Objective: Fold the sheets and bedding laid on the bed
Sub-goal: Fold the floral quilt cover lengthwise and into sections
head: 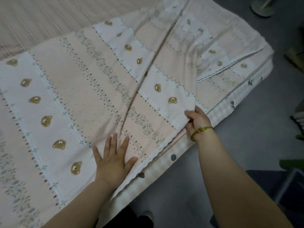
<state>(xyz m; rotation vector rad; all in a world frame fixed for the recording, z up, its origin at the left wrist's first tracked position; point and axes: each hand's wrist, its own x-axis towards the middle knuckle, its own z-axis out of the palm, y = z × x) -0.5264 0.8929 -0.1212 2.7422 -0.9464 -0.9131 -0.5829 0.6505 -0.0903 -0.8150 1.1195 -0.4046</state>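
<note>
A pink and white sheet (92, 89) printed with brown bear faces and leafy stripes lies spread over the bed, with a long crease running down its middle. My left hand (113, 160) presses flat on it near the front edge, fingers spread. My right hand (198, 120) grips a fold of the sheet at the bed's edge; a yellow bracelet sits on that wrist. Under the sheet a checked bed cover (220, 111) with dark small prints shows along the edge.
A striped beige cover (49, 20) lies on the far part of the bed. Grey floor (238, 145) runs along the right. A round metal stand base (261, 7) stands at the top right, dark objects at the right edge, and a dark frame (289, 186) at the lower right.
</note>
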